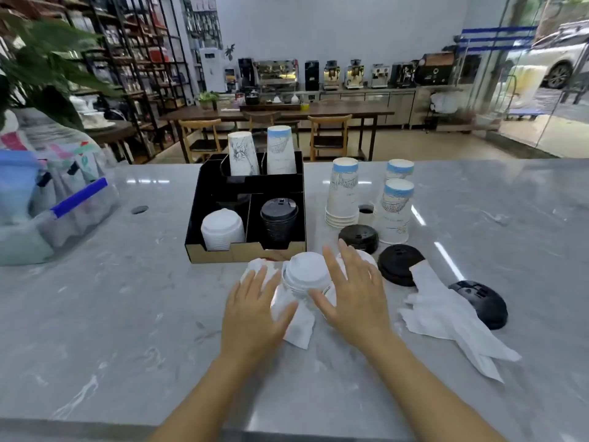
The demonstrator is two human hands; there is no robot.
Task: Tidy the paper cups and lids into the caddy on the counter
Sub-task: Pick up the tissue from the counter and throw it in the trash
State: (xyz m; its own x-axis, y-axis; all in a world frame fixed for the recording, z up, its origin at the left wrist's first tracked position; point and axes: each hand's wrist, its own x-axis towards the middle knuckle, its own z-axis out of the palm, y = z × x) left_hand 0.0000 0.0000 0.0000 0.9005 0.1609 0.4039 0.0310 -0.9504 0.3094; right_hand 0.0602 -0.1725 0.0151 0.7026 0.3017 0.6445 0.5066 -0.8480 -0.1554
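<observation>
Both my hands are open with the fingers spread, and they hold nothing: my left hand [255, 309] lies flat on a crumpled white napkin [298, 327], and my right hand [352, 291] hovers just beside the small stack of white lids [306, 274], one hand at each side of it. This stack stands on the grey counter [127, 330], directly in front of the black caddy [196, 218], very near to its front wall. I judge that these lids are very light and made of thin plastic, so they bend easily and can slide one on another if I press from the top only. The better place to hold is the lowest rim, with fingers on two opposite sides, so the whole stack lifts together. In the caddy, the front left compartment has already a pile of white lids [221, 229], and I think my stack belongs there. The black lids [400, 264] lie loose at the right, and the paper cups [342, 193] stand upside down behind them; the cups are light and stiff enough, but a hard squeeze at the middle would dent them, so I would take them near the closed bottom end.
</observation>
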